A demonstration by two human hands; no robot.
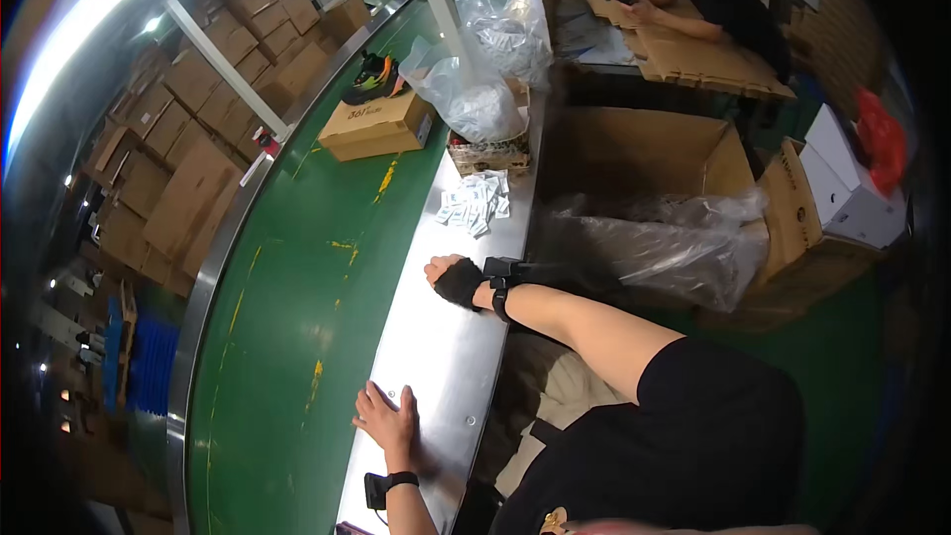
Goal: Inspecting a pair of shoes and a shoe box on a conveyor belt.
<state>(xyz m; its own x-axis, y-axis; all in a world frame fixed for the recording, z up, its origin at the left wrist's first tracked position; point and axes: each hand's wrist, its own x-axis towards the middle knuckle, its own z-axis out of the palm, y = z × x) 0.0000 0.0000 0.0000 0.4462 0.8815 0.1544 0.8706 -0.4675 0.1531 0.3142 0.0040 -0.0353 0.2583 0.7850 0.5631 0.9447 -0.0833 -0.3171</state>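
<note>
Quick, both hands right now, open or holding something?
Left hand: open, fingers spread on the metal ledge.
Right hand: fingers partly curled; grip cannot be told.

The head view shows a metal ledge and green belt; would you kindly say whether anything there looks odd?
Slightly: small white packets lie in a loose, uneven heap on the metal ledge, and a dark shoe seems perched on a brown box, not inside it.
</note>
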